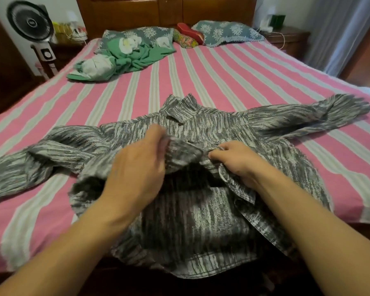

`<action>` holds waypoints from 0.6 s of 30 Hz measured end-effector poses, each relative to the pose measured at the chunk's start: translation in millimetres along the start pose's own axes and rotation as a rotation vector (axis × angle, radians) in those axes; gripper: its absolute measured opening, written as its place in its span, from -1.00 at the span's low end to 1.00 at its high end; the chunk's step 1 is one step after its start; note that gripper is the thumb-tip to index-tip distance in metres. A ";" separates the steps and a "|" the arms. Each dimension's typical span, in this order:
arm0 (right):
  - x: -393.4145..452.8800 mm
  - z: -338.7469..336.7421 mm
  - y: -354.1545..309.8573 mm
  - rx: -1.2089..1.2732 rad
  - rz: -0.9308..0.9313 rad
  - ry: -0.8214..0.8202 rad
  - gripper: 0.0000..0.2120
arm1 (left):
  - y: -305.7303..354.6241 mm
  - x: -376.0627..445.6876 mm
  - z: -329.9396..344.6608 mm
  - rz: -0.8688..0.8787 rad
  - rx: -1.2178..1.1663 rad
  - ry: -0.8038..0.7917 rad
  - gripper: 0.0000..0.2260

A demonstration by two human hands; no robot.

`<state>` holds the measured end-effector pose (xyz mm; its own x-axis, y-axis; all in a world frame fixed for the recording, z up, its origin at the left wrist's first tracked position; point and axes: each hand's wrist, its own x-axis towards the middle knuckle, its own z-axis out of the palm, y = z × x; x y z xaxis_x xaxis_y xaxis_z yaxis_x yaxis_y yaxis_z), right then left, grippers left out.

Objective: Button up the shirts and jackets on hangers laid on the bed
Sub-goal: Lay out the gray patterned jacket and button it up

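A grey-and-white streaked jacket (201,221) lies face up on the bed, collar away from me, sleeves spread to both sides. Its front is closed near the collar and gapes open lower down. My left hand (137,165) grips the left front edge at mid-chest and lifts it. My right hand (233,159) pinches the right front edge next to it, fingers curled at a small metal button. The two edges meet between my hands. No hanger is visible.
The bed (222,71) has a pink and grey striped cover. A crumpled green cloth (124,58) lies at the far left, with pillows (222,32) at the wooden headboard. A fan (30,22) stands left of the bed; a nightstand (291,39) is at the right.
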<state>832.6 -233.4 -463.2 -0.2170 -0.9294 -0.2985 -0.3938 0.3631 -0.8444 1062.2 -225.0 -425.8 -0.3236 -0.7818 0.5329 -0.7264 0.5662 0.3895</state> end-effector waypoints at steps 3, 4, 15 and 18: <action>-2.2 0.2 -2.1 0.050 -0.036 0.000 -0.85 | 26.0 -18.9 -5.7 0.329 0.181 -0.292 -0.91; -4.3 -0.2 -2.5 0.032 -0.045 -0.016 -0.84 | 27.0 -37.1 7.0 0.353 0.228 -0.448 -0.90; -20.7 13.0 -3.0 -0.266 -0.036 -0.182 -0.82 | 19.8 -59.2 22.4 -0.111 -0.012 -0.348 -0.77; -18.9 14.8 -2.0 -0.213 -0.024 -0.164 -0.80 | 28.8 -46.7 48.3 -0.202 0.189 -0.458 -0.61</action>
<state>850.7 -217.6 -462.5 -0.0647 -0.9298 -0.3624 -0.5802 0.3305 -0.7444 1027.1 -184.8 -475.8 -0.3671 -0.9281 0.0620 -0.8843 0.3689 0.2862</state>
